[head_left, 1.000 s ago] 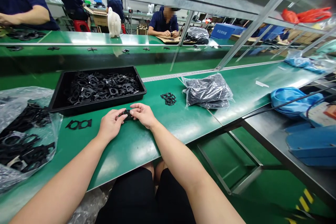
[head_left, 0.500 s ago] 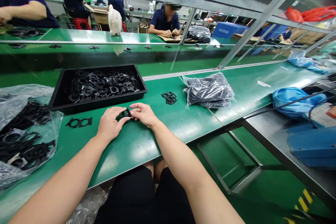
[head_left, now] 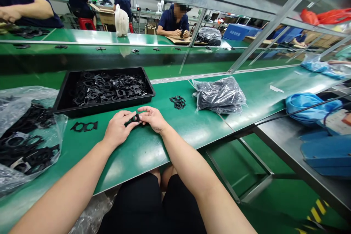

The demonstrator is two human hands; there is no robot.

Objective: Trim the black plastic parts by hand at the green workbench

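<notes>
Both hands meet over the green bench around a small black plastic part with a round opening (head_left: 135, 118). My left hand (head_left: 118, 128) pinches it from the left between thumb and fingers. From the right, my right hand (head_left: 153, 119) grips its other edge with the fingertips, which partly hide it. Two flat black ring-shaped parts (head_left: 84, 126) lie side by side left of my left hand. Beyond the hands stands a black tray (head_left: 104, 109) heaped with similar black parts (head_left: 109, 87). A small cluster of black rings (head_left: 178, 102) rests to the right.
An open plastic bag of black parts (head_left: 30, 142) lies at the left, a filled clear bag (head_left: 219, 94) at the right. A conveyor channel (head_left: 109, 60) carries small parts behind a metal post (head_left: 274, 25). Co-workers sit across it, near a white fan (head_left: 121, 21).
The held part has shifted slightly right and turned between my fingers, with my right fingertips closer over it. The whole view has moved a little. Across the bench, a co-worker's hands have risen.
</notes>
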